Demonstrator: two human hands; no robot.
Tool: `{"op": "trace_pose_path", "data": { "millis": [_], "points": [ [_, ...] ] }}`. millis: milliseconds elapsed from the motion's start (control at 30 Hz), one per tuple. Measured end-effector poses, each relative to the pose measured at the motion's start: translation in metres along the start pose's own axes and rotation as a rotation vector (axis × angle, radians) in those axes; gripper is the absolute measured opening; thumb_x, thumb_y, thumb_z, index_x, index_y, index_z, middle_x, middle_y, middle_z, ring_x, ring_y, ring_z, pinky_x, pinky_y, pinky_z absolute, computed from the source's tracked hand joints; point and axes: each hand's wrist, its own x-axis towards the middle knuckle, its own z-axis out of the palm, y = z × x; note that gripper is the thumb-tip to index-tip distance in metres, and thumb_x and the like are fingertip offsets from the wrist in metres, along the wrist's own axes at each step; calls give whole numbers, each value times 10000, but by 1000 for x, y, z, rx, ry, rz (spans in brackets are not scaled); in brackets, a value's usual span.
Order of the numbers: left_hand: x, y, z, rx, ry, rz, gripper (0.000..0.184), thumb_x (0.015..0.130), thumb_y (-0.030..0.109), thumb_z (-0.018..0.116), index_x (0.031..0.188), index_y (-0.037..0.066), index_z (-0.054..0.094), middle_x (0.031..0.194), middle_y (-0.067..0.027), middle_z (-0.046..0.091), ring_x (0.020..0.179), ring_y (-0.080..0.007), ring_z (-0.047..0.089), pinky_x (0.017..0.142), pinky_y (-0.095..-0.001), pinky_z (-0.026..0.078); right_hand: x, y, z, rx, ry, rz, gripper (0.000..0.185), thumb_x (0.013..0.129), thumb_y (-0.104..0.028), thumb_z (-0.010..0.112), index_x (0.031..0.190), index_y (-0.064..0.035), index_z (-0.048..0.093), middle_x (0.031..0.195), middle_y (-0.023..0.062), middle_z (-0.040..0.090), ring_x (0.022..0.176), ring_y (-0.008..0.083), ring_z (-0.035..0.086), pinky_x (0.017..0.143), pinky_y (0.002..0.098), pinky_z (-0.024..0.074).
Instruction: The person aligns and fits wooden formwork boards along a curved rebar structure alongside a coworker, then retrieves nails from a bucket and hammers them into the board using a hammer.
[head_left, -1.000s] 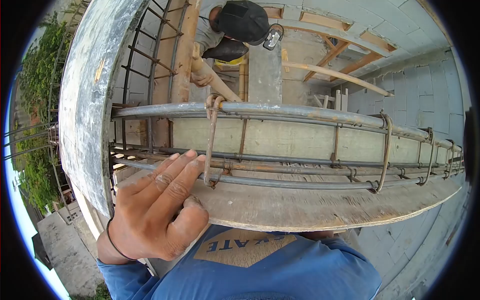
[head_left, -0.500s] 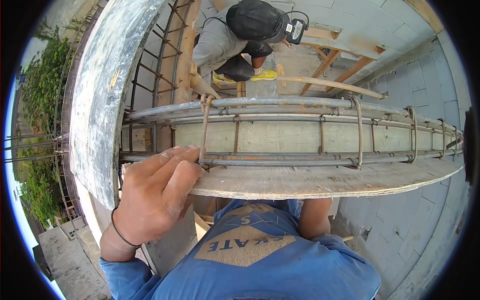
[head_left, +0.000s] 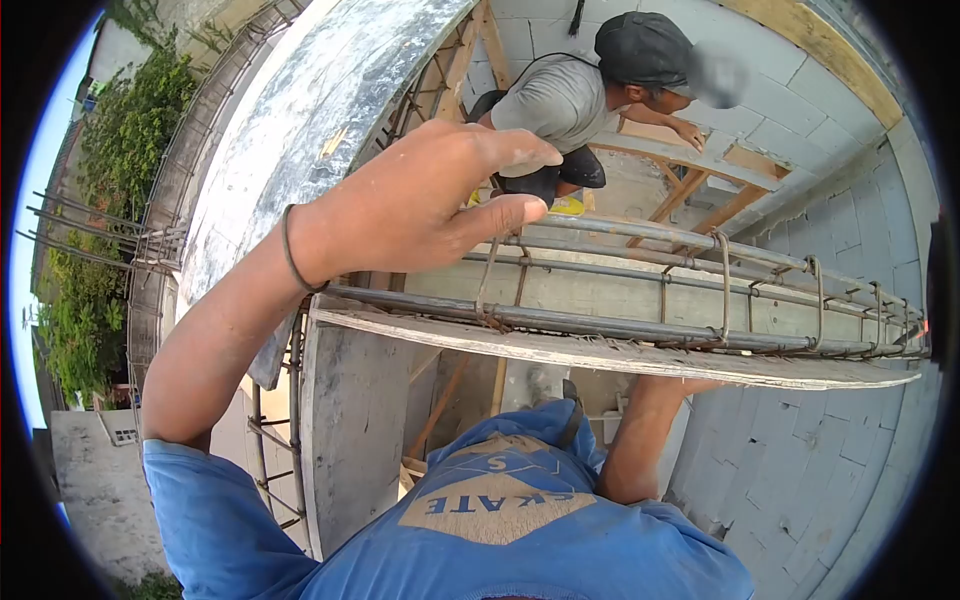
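Observation:
My left hand (head_left: pixel 440 195) is raised over the left end of a steel rebar cage (head_left: pixel 600 320), thumb and fingers apart, with nothing visible between them. Its fingers cover part of the top bars and a stirrup. The cage lies along a trough edged on my side by a plywood board (head_left: pixel 560 350). My right forearm reaches up to the underside of that board. Only a sliver of my right hand (head_left: pixel 697 385) shows below the board's edge; its fingers are hidden.
Across the cage, a person (head_left: pixel 555 100) in a grey shirt and dark cap crouches below. A whitish panel (head_left: pixel 330 90) rises at left beside more rebar. Grey block walls (head_left: pixel 840 240) and timber braces stand right. Beneath the board is a drop to the floor.
My left hand has let go of the plywood and stirrup area and lifted up and to the right. The view has tilted. The other person has turned right, with an arm stretched toward the wall.

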Motion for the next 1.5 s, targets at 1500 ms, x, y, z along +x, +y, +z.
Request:
{"op": "trace_pose_path", "data": {
  "millis": [1500],
  "points": [
    [-39,113,-47,56,-526,-195,332,863,222,792,1054,15,617,799,-155,667,726,-405,690,598,-512,537,30,2,-11,16,-287,-27,992,943,-841,245,1629,-134,361,1656,148,367,1490,393,413,1222,577,388]
  ]
}}
